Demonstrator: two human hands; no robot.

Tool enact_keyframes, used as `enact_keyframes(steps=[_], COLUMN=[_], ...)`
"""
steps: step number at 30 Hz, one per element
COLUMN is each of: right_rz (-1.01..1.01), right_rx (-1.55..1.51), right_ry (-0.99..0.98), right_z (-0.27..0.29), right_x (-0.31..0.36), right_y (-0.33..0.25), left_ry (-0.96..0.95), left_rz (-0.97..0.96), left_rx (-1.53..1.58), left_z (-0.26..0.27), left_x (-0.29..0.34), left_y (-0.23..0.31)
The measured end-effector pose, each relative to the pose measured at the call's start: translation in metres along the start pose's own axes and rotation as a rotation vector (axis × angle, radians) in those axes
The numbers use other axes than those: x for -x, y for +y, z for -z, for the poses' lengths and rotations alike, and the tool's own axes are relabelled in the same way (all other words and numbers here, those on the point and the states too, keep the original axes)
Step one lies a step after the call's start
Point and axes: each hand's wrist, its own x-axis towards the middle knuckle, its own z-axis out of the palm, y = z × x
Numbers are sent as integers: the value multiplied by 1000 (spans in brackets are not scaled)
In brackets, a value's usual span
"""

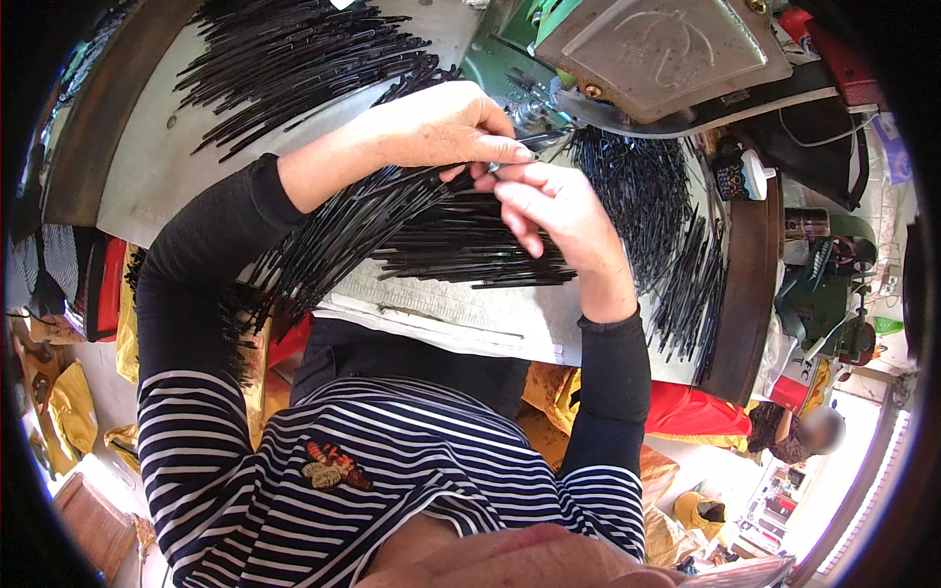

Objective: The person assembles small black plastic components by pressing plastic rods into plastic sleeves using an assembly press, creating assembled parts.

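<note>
My left hand is closed, thumb and fingers pinched on thin black rods. These rods fan out below its palm toward the lower left. Close against its fingertips, my right hand has thumb and forefinger pressed together at the rods' ends. What lies in that pinch is too small to make out. Beneath the right wrist, another layer of black rods lies on the pale worktop. A dense heap of shiny black pieces sits just right of my right hand.
A green machine with a grey metal cover stands at the far right of the worktop. A large pile of black rods covers the far left. A patterned cup with a white lid is at the right edge. Another person is beyond, lower right.
</note>
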Motion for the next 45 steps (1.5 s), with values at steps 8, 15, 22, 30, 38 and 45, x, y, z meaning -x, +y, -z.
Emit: enact_keyframes(steps=[8, 15, 22, 30, 38, 45], right_rz=[80, 144, 217, 322, 351, 339], right_rx=[-364, -607, -580, -615, -584, -587], right_ry=[223, 117, 296, 468, 475, 483], right_z=[21, 33, 37, 43, 42, 45], right_x=[-6, -10, -10, -14, -14, -13], right_y=[13, 21, 26, 27, 24, 27], left_ry=[-27, -62, 28, 167, 121, 107], left_rz=[45, 90, 63, 25, 18, 38], left_rx=[84, 216, 89, 329, 466, 514], left_z=[4, 6, 20, 21, 24, 19], left_x=[1, -1, -2, -19, -17, -23], left_y=[-5, -8, -8, -27, -23, -30])
